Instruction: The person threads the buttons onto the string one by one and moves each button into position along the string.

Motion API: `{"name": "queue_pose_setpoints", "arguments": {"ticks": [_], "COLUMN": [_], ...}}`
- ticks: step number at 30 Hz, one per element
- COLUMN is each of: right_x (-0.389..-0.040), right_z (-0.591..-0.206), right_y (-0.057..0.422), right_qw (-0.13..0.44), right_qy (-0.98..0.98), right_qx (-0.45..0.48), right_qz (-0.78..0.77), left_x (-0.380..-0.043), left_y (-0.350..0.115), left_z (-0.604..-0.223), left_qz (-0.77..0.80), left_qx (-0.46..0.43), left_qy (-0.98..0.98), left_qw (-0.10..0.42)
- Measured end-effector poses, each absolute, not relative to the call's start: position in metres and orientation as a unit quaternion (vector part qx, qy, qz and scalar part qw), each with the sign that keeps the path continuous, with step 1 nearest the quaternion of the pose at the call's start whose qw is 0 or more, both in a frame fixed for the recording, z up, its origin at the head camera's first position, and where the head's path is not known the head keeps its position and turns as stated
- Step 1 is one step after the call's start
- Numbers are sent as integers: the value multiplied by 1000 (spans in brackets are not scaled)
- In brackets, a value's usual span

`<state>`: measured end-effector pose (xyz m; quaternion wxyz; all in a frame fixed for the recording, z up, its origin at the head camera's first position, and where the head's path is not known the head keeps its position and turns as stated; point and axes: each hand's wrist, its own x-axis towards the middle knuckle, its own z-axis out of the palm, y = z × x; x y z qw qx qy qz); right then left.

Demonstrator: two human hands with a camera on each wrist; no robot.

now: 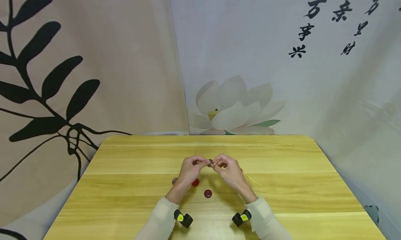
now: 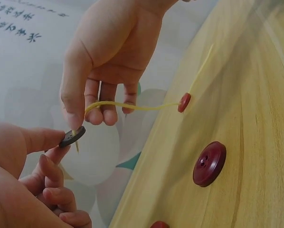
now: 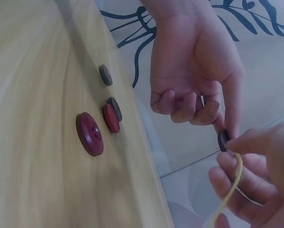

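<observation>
My left hand (image 1: 190,169) pinches the edge of a dark round button (image 2: 69,138) between thumb and forefinger, raised over the table. Opposite it, my right hand (image 1: 230,171) pinches a yellow cord (image 2: 132,107) right at the button's face. In the left wrist view the cord's tip pokes out below the button. Farther along, a small red button (image 2: 184,102) is threaded on the cord, and the cord's loose end trails onto the table beyond my right hand.
On the wooden table (image 1: 125,198) between my forearms lie a maroon button (image 1: 208,193) and a red button (image 1: 195,182). Two more dark buttons, one at the far side (image 3: 105,75) and one beside the red button (image 3: 116,107), show in the right wrist view. A printed curtain (image 1: 141,59) hangs behind.
</observation>
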<state>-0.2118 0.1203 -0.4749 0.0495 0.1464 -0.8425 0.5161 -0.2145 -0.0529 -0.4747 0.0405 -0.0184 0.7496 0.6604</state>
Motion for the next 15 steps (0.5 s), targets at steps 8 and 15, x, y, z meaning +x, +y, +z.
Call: {"name": "queue_pose_setpoints", "arguments": {"ticks": [8, 15], "right_x": [-211, -211], "right_z": [-474, -475], "right_y": [121, 121], "right_qw": [43, 44], "right_qy": [-838, -841], "right_qx": [154, 153], "right_qz": [522, 516], "left_x": [-214, -214], "left_y": [-53, -52], "left_z": [-475, -474], "left_qz": [665, 666], "left_qx": [-16, -18], "left_qy": [745, 744], "left_qw": [43, 44]}}
